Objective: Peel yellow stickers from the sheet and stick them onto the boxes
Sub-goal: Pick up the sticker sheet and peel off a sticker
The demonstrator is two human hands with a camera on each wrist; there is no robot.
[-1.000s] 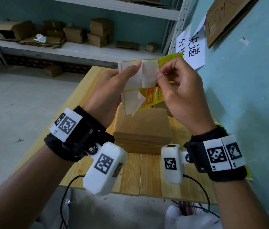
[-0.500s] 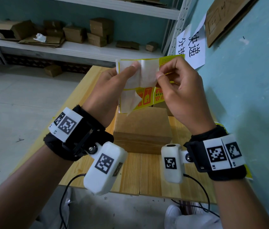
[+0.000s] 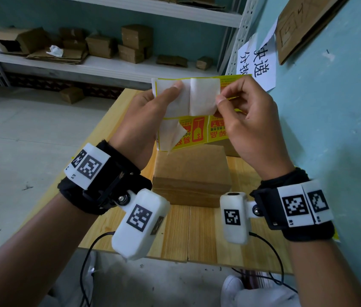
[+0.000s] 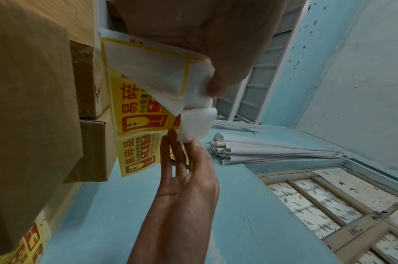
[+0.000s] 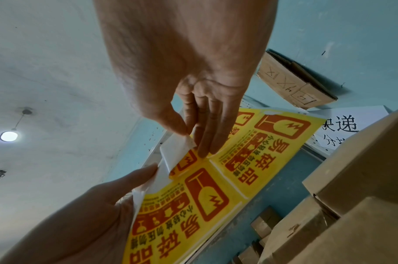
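Note:
A yellow sticker sheet [image 3: 194, 131] with red fragile marks is held upright in the air above a brown cardboard box [image 3: 190, 171] on the wooden table [image 3: 201, 229]. My left hand [image 3: 173, 91] pinches the sheet's upper left, thumb on the bare white backing. My right hand [image 3: 219, 100] pinches the edge of a half-peeled sticker [image 3: 201, 96], folded back so its white underside shows. In the right wrist view the right hand [image 5: 189, 137] holds that sticker's corner [image 5: 177, 150] off the sheet [image 5: 216, 187]. A loose backing flap [image 3: 175, 138] hangs at the lower left.
A second box [image 3: 230, 147] stands behind the near one, against the blue wall. White shelves [image 3: 99, 67] with several cardboard boxes run along the back. A paper sign [image 3: 257, 65] hangs at the right. Cables [image 3: 272, 251] trail off the table's front edge.
Both hands lifted the sheet slightly. The right hand drew the sticker a little further off the backing, so more of its white underside shows.

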